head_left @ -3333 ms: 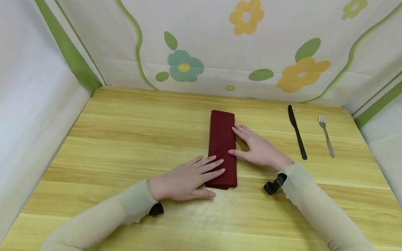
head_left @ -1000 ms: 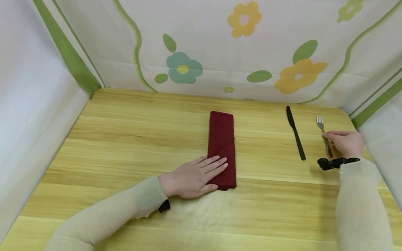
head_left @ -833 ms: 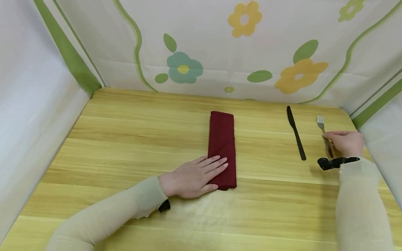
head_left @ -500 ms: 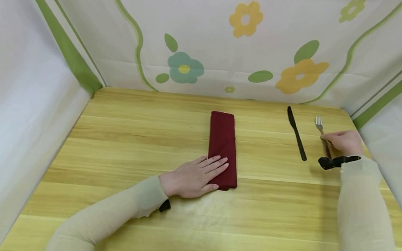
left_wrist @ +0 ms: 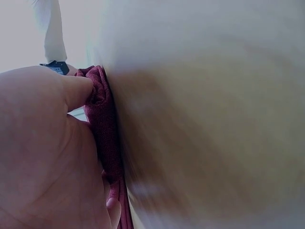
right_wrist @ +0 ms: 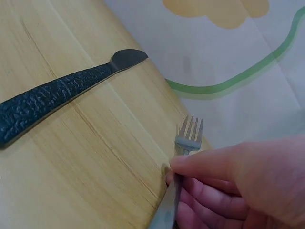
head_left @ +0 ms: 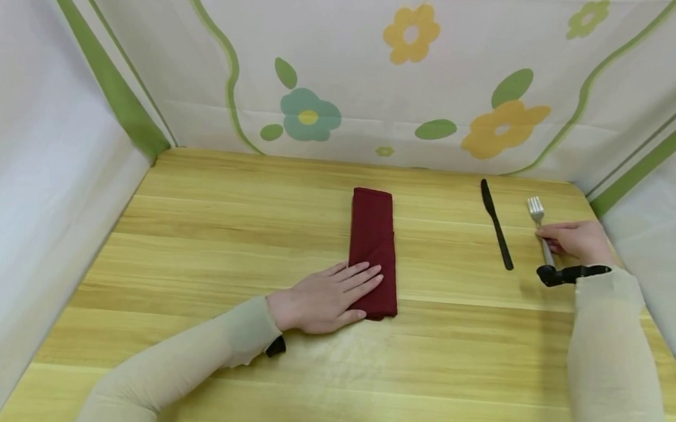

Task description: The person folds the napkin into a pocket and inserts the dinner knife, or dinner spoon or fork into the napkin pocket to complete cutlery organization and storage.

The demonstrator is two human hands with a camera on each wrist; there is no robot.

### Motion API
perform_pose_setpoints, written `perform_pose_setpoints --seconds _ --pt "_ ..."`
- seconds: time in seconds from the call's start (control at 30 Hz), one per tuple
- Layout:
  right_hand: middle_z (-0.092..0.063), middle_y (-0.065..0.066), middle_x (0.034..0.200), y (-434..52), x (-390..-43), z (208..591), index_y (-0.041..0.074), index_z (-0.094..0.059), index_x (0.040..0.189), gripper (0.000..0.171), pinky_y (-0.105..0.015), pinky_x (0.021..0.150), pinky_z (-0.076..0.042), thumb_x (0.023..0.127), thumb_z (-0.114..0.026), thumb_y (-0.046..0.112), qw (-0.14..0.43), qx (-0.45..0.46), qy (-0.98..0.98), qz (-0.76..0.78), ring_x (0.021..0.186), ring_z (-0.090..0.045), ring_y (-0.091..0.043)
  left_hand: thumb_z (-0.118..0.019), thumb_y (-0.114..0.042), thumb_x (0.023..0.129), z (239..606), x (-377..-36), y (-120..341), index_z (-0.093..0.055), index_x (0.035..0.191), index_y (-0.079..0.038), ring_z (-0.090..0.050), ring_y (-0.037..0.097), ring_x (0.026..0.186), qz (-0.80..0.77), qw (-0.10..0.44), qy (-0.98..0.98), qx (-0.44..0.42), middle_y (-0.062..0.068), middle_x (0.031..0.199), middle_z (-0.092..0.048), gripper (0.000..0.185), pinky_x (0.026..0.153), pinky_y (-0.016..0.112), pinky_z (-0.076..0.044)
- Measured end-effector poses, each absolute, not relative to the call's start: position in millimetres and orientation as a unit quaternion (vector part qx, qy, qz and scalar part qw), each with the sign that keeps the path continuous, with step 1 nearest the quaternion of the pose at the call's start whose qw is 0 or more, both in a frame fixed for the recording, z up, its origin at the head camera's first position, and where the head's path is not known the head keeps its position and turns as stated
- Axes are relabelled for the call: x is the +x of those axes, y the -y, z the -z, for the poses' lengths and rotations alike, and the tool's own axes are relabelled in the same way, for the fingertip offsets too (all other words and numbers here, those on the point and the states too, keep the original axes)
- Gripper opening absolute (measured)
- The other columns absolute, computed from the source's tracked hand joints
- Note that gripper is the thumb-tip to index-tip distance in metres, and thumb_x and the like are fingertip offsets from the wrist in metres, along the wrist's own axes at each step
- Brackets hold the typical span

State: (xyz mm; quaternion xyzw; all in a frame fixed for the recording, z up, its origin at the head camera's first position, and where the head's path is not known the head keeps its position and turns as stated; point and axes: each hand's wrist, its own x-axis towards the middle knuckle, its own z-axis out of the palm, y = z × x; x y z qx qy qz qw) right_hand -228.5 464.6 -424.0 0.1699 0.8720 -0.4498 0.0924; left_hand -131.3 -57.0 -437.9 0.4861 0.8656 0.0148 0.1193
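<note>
A dark red folded napkin [head_left: 374, 240] lies lengthwise in the middle of the wooden table [head_left: 223, 228]. My left hand [head_left: 325, 297] lies flat with straight fingers on the napkin's near left corner; in the left wrist view the napkin [left_wrist: 102, 124] shows beside the palm. At the far right my right hand [head_left: 577, 240] pinches the handle of a silver fork [head_left: 537, 217], tines pointing away. The right wrist view shows the fork [right_wrist: 187, 143] between thumb and fingers, tines lifted a little. A black knife [head_left: 496, 223] lies just left of the fork, seen also as knife [right_wrist: 62, 95].
White cloth walls with green stripes and flower prints close in the table at the back [head_left: 355, 73], left [head_left: 30, 180] and right [head_left: 671, 217]. The fork and knife sit close to the right wall. Black wrist cameras [head_left: 559, 275] sit on both sleeves.
My right hand left the napkin and went to the fork at the far right, then took hold of its handle. The fork has shifted slightly left. My left hand stays on the napkin.
</note>
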Motion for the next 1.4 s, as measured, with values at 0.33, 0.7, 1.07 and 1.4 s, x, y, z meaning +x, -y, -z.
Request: perform_pose_setpoints --seconds 0.33,0.7,1.07,1.4 --pt "-0.074 0.012 0.076 -454 -219 399 0.038 -0.076 0.078 0.021 -0.025 0.071 -0.059 0.096 -0.074 0.028 0.058 0.15 -0.83 0.535 0.074 -0.072 -0.003 -0.031 -0.046 0.111 441 -131 57 -0.011 0.164 -0.011 -0.003 0.022 0.154 -0.022 0.115 -0.866 0.486 0.004 0.17 -0.005 0.066 0.123 0.041 -0.004" --pt "-0.075 0.011 0.087 -426 -216 360 0.027 -0.082 0.095 0.007 -0.022 0.07 -0.058 0.094 -0.076 0.024 0.008 0.136 -0.817 0.56 0.079 -0.073 -0.006 -0.03 -0.048 0.111 440 -131 57 -0.01 0.165 -0.012 0.0 0.022 0.154 -0.019 0.119 -0.867 0.484 0.003 0.17 -0.003 0.067 0.123 0.042 -0.004" --pt "-0.076 0.001 0.092 -387 -214 343 0.006 -0.079 0.108 0.024 -0.024 0.071 -0.059 0.087 -0.082 0.018 -0.02 0.108 -0.784 0.611 0.079 -0.074 -0.013 -0.032 -0.046 0.111 442 -131 57 -0.011 0.165 -0.012 -0.001 0.021 0.155 -0.029 0.119 -0.867 0.483 0.003 0.17 -0.004 0.066 0.123 0.042 -0.004" --pt "-0.076 -0.007 0.092 -351 -218 346 -0.003 -0.077 0.106 0.024 -0.029 0.072 -0.06 0.085 -0.083 0.007 -0.033 0.056 -0.733 0.678 0.078 -0.073 -0.017 -0.031 -0.047 0.111 442 -132 57 -0.011 0.165 -0.012 -0.001 0.022 0.155 -0.027 0.119 -0.866 0.485 0.003 0.17 -0.004 0.067 0.123 0.043 -0.005"
